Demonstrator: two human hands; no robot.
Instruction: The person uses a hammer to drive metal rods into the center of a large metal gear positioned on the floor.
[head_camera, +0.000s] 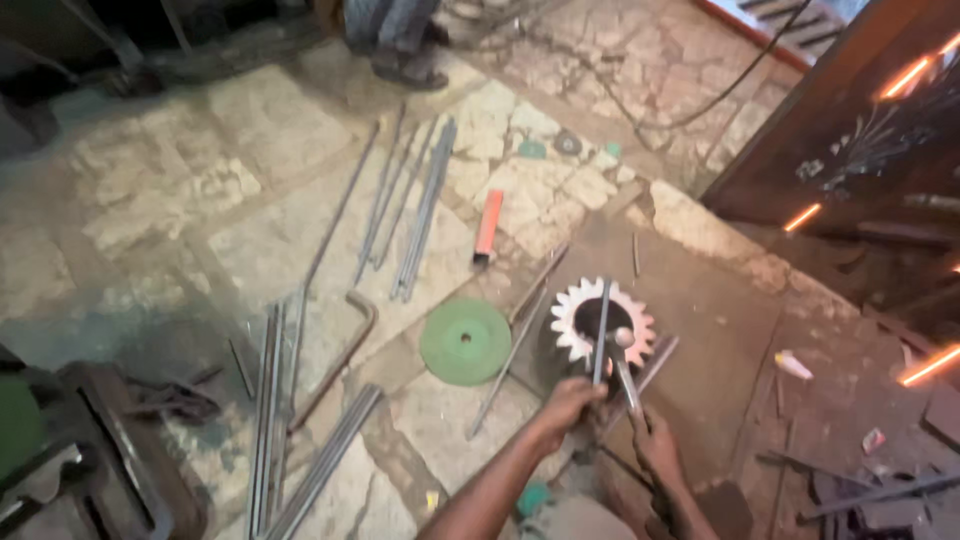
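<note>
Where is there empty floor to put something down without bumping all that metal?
Bare stone lies at the far left, left of the long rods. The brown slab right of the toothed gear is mostly open. It is crowded around the green disc, the bent bar, and both hands at the gear.

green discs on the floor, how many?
2. A large green disc lies flat left of the toothed gear. A smaller green disc lies farther up beside a grey disc. Others may be hidden among the clutter.
</note>
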